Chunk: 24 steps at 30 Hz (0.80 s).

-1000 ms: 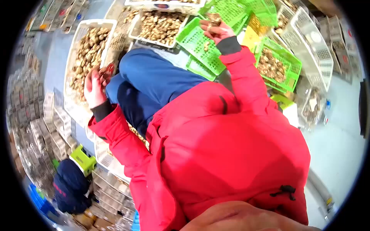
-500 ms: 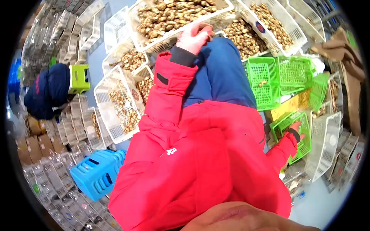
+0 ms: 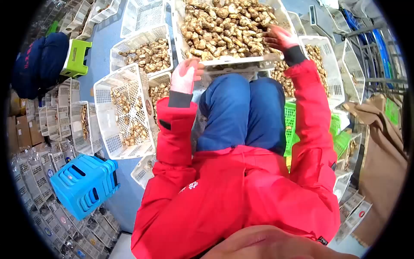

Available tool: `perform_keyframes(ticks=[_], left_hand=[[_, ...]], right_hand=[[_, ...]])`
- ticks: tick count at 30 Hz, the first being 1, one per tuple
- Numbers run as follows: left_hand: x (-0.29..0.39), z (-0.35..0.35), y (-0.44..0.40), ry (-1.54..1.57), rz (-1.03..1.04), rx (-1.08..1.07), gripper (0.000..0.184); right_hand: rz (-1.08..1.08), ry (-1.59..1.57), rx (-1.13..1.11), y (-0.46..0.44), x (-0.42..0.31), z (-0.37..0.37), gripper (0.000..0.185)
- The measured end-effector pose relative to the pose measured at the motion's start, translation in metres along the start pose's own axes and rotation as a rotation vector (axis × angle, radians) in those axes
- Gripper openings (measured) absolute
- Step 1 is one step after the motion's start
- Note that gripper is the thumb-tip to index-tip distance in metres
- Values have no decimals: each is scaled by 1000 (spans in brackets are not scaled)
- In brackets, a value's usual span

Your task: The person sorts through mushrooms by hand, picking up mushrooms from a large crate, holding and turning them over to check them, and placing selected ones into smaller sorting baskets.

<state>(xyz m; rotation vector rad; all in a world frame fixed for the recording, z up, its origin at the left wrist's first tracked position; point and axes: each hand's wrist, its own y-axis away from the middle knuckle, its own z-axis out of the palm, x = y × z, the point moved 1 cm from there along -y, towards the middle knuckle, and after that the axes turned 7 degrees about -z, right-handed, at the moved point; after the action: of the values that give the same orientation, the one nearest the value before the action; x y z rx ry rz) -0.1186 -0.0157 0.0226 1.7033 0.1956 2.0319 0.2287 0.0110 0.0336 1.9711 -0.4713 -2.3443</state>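
In front of my knees stands a large white plastic crate [image 3: 241, 61], filled with brown-and-cream mushrooms [image 3: 230, 28]. My left hand [image 3: 185, 77] is at the crate's near left corner, fingers apart, with no object visible in it. Over the right side of the same crate, my right hand [image 3: 281, 39] reaches in with its fingers stretched toward the mushrooms. Its fingertips are close to them, and I cannot tell whether they touch. No mushroom is seen in either hand.
White crates with fewer mushrooms stand at the left [image 3: 125, 114] and behind it [image 3: 142, 54]. Another filled crate [image 3: 321, 71] is at the right, above green baskets [image 3: 291, 123]. A blue stool [image 3: 84, 183] stands lower left; a dark jacket [image 3: 39, 64] lies by a green stool [image 3: 76, 58].
My right hand has left the green basket at the right and come over the large mushroom crate. My left hand has moved left along the crate's near edge. The view has shifted too.
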Motion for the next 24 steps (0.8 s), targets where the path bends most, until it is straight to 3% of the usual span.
perform_keyframes(ticks=[2, 3, 5, 7, 8, 11, 15, 17, 19, 20, 24], left_hand=[[-8, -8, -14, 39, -3, -27, 29], [-8, -8, -17, 40, 5, -23, 29], [-8, -8, -31, 19, -17, -65, 34], [-5, 0, -35, -4, -32, -51, 36], [-1, 8, -36, -28, -30, -51, 35], [0, 20, -45, -70, -30, -119, 34], [2, 36, -48, -49, -21, -128, 35], [0, 39, -48, -22, -17, -139, 35], [-2, 42, -46, -34, -30, -148, 35], [-1, 42, -45, -37, -45, -154, 34], [1, 35, -45, -91, -41, -103, 34]], right_hand=[[106, 275, -88, -77, 39, 29, 36], [156, 622, -136, -115, 62, 32, 48], [-38, 1367, -40, -138, 73, 60, 58], [-11, 1505, 19, -149, 76, 73, 61], [67, 1538, -39, -152, 69, 73, 59], [-42, 1032, -95, -145, 77, 53, 34], [-89, 616, -222, -139, 88, 34, 32], [-94, 787, -181, -134, 84, 43, 43], [-9, 789, -141, -124, 72, 63, 39], [-30, 632, -105, -141, 92, 59, 44], [-109, 901, -63, -155, 103, 57, 49]])
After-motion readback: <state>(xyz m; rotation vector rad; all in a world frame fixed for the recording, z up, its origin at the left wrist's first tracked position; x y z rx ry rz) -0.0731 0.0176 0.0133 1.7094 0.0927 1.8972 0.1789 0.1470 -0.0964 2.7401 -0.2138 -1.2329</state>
